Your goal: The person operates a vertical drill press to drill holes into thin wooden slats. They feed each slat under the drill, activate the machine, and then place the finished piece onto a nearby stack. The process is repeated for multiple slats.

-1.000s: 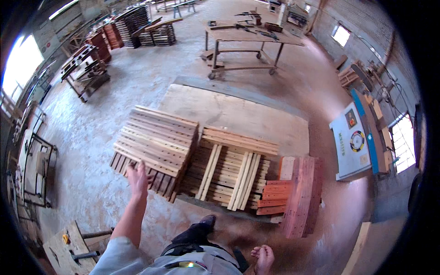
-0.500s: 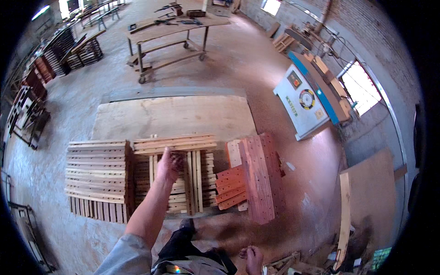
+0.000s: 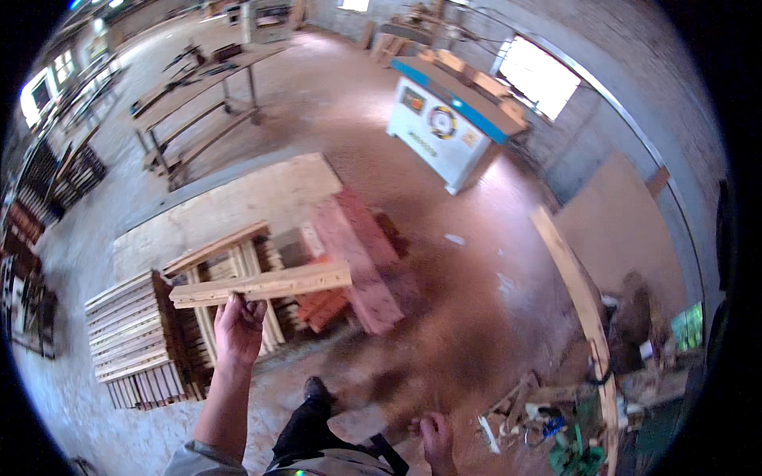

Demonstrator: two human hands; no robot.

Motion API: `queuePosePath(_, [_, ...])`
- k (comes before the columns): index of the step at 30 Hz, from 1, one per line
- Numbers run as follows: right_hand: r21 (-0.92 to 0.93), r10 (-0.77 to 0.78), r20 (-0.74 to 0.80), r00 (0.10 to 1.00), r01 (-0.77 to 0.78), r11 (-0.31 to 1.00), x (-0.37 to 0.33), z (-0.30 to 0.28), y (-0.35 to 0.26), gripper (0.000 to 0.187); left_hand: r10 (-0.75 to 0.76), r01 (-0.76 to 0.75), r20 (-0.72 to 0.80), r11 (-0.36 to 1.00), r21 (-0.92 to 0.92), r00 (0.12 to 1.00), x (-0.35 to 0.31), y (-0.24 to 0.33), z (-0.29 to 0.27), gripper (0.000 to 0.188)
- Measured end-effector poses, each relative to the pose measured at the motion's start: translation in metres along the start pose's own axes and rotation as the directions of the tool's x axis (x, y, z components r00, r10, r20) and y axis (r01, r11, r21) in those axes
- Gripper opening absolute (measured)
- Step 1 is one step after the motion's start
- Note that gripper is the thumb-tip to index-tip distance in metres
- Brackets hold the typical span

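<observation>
My left hand (image 3: pixel 240 329) is closed on a light wooden strip (image 3: pixel 262 284) with small holes along its edge. It grips the strip's lower edge and holds it level above the stacks. Below lies a stack of drilled light strips (image 3: pixel 252 262), partly hidden by the held one, with another strip (image 3: pixel 214 250) across its far side. Left of that stands a taller stack of strips (image 3: pixel 131 321). To the right are reddish drilled boards (image 3: pixel 357 258). My right hand (image 3: pixel 435 439) hangs low by my leg, fingers curled in, with nothing seen in it.
A pale wooden sheet (image 3: pixel 238 198) lies behind the stacks. Farther back stand a wheeled workbench (image 3: pixel 198 75) with tools and a white machine with a blue-edged top (image 3: pixel 440 119). At the right, a long plank (image 3: pixel 575 293) leans over wood scraps (image 3: pixel 516 404).
My left hand has lifted the strip off the middle stack and brought it nearer. The view has swung to the right. My right hand stays low by my leg.
</observation>
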State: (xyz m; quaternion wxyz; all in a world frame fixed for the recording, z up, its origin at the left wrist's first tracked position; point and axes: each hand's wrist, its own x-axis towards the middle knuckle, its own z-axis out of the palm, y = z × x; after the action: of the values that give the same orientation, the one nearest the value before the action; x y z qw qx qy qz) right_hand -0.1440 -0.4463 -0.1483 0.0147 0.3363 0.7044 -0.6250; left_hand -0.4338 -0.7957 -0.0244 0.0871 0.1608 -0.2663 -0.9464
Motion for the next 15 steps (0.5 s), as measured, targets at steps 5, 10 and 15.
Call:
queuePosePath(5, [0.369,-0.383,-0.015,0.924,0.361,0.856,-0.054,-0.059,-0.104,0.057,-0.358,0.28,0.486,0.933,0.227,0.798,-0.149,-0.079,0.047,0.042])
queuePosePath(10, [-0.006,-0.447,-0.096,0.889,0.448,0.894,-0.11,-0.18,-0.008,0.056,-0.687,0.473,0.544,0.727,0.498,0.483,-0.305,-0.179,0.056,0.056])
queuePosePath(15, [0.475,-0.209,-0.379,0.902,0.383,0.792,-0.219,-0.278,0.092,0.036,-0.76,0.204,0.575,0.641,0.74,0.303,-0.388,-0.279,0.053,0.052])
